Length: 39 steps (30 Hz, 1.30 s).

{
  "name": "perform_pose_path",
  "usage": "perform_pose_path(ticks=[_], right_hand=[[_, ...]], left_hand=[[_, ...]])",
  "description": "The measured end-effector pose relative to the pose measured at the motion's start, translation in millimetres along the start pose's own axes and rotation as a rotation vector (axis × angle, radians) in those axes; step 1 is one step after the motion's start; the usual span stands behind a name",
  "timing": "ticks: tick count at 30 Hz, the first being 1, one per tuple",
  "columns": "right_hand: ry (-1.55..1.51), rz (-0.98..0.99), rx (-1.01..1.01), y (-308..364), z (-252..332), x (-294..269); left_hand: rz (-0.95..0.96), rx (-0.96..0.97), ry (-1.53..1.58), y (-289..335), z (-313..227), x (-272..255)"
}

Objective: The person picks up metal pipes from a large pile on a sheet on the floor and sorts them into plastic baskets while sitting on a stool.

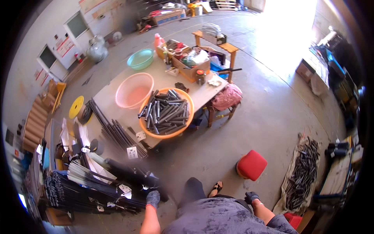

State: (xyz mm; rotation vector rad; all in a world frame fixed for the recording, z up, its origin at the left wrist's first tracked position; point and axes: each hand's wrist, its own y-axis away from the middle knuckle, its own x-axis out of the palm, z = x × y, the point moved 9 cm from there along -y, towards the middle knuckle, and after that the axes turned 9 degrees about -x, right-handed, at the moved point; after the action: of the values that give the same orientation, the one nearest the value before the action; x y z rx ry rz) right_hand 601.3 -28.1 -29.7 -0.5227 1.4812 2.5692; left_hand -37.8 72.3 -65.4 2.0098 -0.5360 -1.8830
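Observation:
My left hand (153,199), in a grey glove with a reddish cuff, is beside the near ends of bundled long black rods or tubes (128,199). Whether it grips them I cannot tell; its fingers are too small and dark to read. By my right side hangs my right hand (252,197), also gloved, its fingers loosely apart and nothing visible in it. Ahead, an orange basin (165,136) heaped with short dark tube pieces (167,111) stands at the near corner of a table (109,91). Longer dark tubes (117,134) lie along the table's left side.
A pink basin (134,91), a green basin (140,59) and boxes of supplies (193,70) occupy the table. A red-topped stool (252,165) stands right of my feet. Farther right, many short dark pieces (302,173) lie on a floor cloth. A wooden bench (230,47) stands behind the table.

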Motion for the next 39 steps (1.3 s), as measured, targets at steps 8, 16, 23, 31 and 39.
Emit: perform_pose_path(ticks=[8,16,23,31,39], right_hand=[[-0.368,0.194,-0.111,-71,323,94],[-0.407,0.438,0.024,-65,469,272],[-0.524,0.338,-0.017,-97,548,327],[-0.365,0.191,-0.077,-163,516,337],[-0.639,0.309,-0.092,-118,542,326]], left_hand=[[-0.151,-0.390,-0.229,-145,76,-155],[-0.497,-0.305,2.110,-379,172,-325],[-0.151,-0.635,2.190,-533,238,-303],[-0.027,-0.846,2.448,-562,230,-290],[0.080,-0.532,2.548,-532,205,-323]])
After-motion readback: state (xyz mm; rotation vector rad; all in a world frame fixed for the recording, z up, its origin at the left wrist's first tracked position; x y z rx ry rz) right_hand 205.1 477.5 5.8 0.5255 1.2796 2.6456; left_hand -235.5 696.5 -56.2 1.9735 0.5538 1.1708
